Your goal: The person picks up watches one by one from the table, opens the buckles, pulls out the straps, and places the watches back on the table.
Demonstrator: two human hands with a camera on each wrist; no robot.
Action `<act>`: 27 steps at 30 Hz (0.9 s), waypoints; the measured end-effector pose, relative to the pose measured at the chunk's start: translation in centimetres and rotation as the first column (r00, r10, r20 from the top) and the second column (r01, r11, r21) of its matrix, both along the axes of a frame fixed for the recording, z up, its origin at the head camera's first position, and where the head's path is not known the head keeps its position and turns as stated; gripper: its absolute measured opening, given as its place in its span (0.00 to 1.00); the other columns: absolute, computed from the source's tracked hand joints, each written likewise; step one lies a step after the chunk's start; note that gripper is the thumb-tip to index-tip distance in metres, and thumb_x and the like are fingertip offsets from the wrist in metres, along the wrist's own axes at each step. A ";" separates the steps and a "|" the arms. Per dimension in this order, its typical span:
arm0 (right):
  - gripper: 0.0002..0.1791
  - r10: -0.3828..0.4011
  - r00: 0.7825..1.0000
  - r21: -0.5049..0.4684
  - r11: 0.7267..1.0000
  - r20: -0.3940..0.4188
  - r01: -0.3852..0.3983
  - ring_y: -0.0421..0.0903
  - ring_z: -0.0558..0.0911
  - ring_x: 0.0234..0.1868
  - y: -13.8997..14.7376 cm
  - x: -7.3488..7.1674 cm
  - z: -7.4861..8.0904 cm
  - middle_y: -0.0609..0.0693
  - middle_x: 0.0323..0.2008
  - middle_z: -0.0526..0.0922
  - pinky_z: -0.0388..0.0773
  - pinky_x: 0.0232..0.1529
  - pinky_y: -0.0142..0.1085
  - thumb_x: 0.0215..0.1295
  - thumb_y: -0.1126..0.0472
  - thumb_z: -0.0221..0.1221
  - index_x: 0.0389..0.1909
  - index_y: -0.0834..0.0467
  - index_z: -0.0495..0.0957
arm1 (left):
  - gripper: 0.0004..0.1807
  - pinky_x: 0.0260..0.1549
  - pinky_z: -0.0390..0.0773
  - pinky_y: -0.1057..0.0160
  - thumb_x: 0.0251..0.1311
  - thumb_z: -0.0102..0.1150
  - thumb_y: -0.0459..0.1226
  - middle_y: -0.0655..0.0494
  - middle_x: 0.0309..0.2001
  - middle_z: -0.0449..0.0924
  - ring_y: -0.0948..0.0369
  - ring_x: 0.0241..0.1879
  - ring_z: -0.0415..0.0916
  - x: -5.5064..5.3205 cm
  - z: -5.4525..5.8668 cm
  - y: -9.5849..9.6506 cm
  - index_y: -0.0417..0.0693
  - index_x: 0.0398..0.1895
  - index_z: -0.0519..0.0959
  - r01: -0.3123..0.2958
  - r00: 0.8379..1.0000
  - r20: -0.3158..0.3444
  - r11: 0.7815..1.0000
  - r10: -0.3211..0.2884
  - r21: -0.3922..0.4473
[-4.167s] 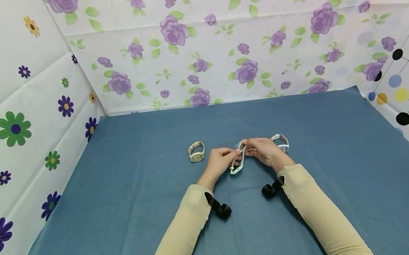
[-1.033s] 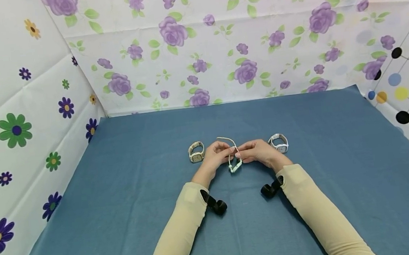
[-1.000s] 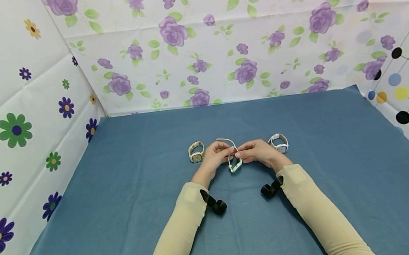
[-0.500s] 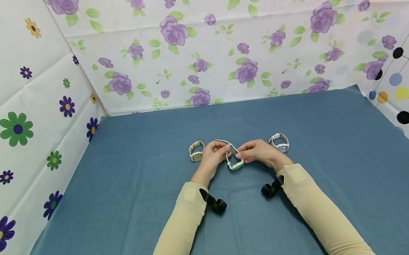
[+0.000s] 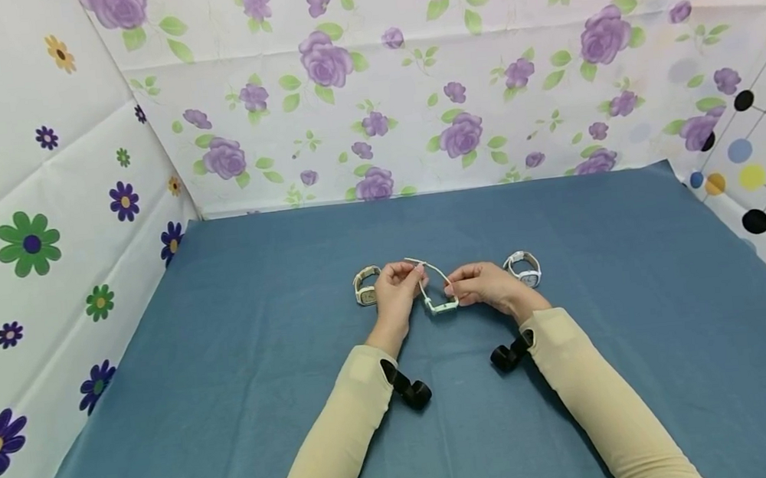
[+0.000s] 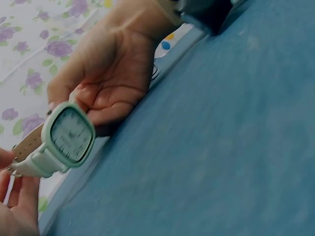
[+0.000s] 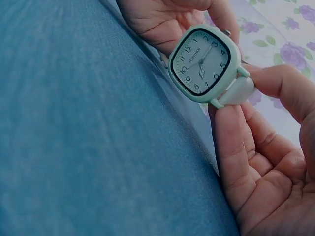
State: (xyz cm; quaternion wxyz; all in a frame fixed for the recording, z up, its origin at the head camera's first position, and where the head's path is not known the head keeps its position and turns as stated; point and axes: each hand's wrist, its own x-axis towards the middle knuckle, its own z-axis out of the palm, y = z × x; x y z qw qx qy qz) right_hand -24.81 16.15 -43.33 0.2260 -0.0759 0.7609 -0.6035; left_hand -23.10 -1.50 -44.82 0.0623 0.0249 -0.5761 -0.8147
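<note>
A pale green wristwatch (image 5: pixel 442 308) with a squarish case and a white strap is held up between both hands, its strap bent into a loop. The left hand (image 5: pixel 396 299) pinches the strap near the buckle end, and a thin strap tip sticks out past its fingers. The right hand (image 5: pixel 491 286) pinches the strap close to the case, as the right wrist view shows with the watch dial (image 7: pixel 203 63) turned to the camera. Beside the left hand, partly covered by it, stands a beige wristwatch (image 5: pixel 364 295). Just behind the right hand stands a white wristwatch (image 5: pixel 530 279).
A blue cloth (image 5: pixel 245 391) covers the table. Flower-printed sheets (image 5: pixel 374 78) rise behind it and on the left, and a dotted sheet (image 5: pixel 765 179) on the right. Black wrist cameras (image 5: pixel 417 395) hang from both sleeves.
The left hand has shifted slightly, drawing apart from the right hand. The held watch's loop is wider, and its case has swung from slanted to nearly level. The right hand stays almost in place.
</note>
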 end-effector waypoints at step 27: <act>0.24 -0.125 0.987 -0.153 0.978 0.104 0.140 0.36 0.84 0.38 0.4 0.0 -0.1 0.59 0.49 0.83 0.82 0.44 0.33 0.64 0.67 0.60 0.59 0.73 0.70 | 0.08 0.40 0.80 0.63 0.64 0.58 0.34 0.43 0.41 0.77 0.50 0.42 0.78 0.9 0.1 1.6 0.37 0.38 0.72 -0.406 0.894 -0.252 0.908 0.372 -0.103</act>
